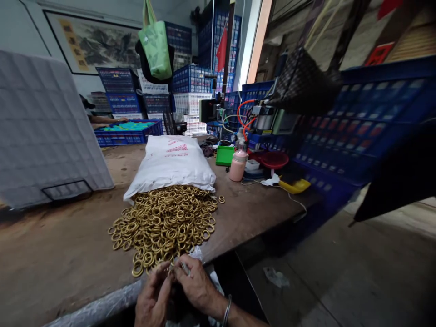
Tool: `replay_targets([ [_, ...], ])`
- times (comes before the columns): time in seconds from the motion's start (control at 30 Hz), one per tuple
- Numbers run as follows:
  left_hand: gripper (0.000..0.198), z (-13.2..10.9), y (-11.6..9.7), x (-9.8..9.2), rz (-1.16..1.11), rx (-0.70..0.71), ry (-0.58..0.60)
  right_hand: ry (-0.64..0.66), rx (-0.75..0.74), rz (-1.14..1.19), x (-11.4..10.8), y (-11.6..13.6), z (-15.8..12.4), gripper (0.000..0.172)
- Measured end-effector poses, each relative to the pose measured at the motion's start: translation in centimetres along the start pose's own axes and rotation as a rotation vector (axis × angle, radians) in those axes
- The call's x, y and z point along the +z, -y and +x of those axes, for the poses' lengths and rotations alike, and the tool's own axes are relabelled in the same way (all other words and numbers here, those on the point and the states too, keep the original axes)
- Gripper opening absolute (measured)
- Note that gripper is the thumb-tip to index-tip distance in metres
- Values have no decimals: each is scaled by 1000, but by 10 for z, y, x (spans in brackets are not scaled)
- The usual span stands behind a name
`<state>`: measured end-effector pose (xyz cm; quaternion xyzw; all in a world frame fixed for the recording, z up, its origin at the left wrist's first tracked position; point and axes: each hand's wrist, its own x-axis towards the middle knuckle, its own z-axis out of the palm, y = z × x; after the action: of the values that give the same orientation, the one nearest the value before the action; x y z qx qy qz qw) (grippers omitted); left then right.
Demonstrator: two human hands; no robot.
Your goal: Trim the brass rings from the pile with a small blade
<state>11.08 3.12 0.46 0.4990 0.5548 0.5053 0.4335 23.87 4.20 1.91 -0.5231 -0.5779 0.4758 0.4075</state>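
Observation:
A heap of gold-coloured metal rings [170, 222] spills from the mouth of a white woven sack [173, 165] on the table. Just in front of the heap, at the table's near edge, my left hand [153, 293] and my right hand [198, 284] meet at the fingertips. My left thumb and fingers are pinched together; what lies between them is too small to make out. A thin grey piece [185, 268] shows between the closed fingers of my right hand. A metal bracelet [227, 309] circles my right wrist.
Grey padded panel [47, 131] stands at left on the brown table [245, 222]. Behind the sack are a green tray [225, 156], a pink bottle [237, 165] and a red dish [274, 160]. Another person's arm reaches a blue crate [131, 136]. Blue crates [368, 122] stack at right.

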Motion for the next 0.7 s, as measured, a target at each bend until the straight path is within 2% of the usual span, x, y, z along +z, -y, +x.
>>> replay_targets([
  [0.1, 29, 5, 5, -5, 83, 150, 112, -13, 65, 163, -2, -4, 0, 11],
  [0.2, 23, 8, 7, -5, 160, 292, 211, 22, 214, 318, -4, -11, -1, 5],
  [0.3, 20, 5, -1, 0, 221, 348, 232, 74, 391, 406, -7, -12, -6, 11],
  [0.33, 19, 4, -5, 2, 230, 352, 211, 71, 392, 403, -9, -11, -7, 13],
  [0.5, 21, 2, -14, 8, 276, 237, 220, 8, 190, 221, -16, -9, -10, 27],
  [0.6, 23, -3, -9, 7, 247, 168, 242, -39, 49, 48, -14, -10, -16, 24],
  [0.67, 22, -1, -2, 10, 266, 86, 157, -35, 79, -3, -11, -15, -16, 21],
  [0.7, 20, 2, 1, 16, 300, 19, 74, -36, 103, -18, -10, -18, -14, 20],
])
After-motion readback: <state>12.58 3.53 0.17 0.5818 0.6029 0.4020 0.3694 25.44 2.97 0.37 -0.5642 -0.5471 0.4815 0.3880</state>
